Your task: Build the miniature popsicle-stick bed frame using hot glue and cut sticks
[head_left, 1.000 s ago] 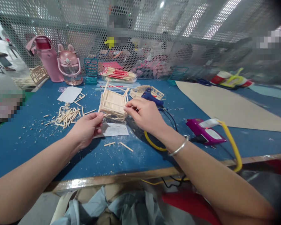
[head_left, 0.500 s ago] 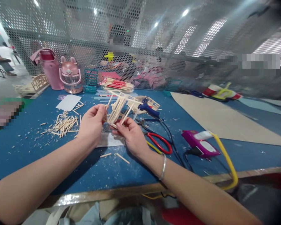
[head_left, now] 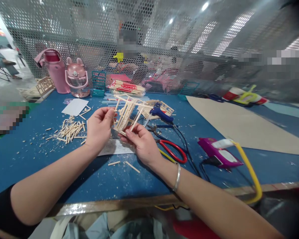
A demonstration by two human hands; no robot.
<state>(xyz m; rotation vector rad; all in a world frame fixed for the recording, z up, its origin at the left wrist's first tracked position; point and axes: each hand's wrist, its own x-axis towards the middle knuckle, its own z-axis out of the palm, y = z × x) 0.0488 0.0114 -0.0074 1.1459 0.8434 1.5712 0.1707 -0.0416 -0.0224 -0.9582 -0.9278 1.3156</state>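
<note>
Between my two hands, a small frame of pale wooden sticks (head_left: 126,114) is held tilted above the table. My left hand (head_left: 101,127) pinches at its left side, thumb against fingers; whatever lies right under the fingertips is hidden. With thumb and fingers my right hand (head_left: 142,142) grips the frame's lower edge. Under the hands lies a white paper strip (head_left: 117,147). Just right of the frame rests a blue glue gun (head_left: 161,113), close to pliers (head_left: 155,131) and red-handled scissors (head_left: 174,151). Cut stick pieces (head_left: 71,131) are heaped to the left.
Along the back stand a pink bottle (head_left: 56,71), a clear pink-lidded bottle (head_left: 76,79) and a teal basket (head_left: 99,83). Bundled sticks (head_left: 127,87) lie by the mesh partition. To the right are a purple tool (head_left: 219,152) with a yellow tube and a beige sheet (head_left: 229,122).
The view has shifted slightly, so most things appear a little further right. Both hands keep hold of the stick frame in nearly the same pose.
</note>
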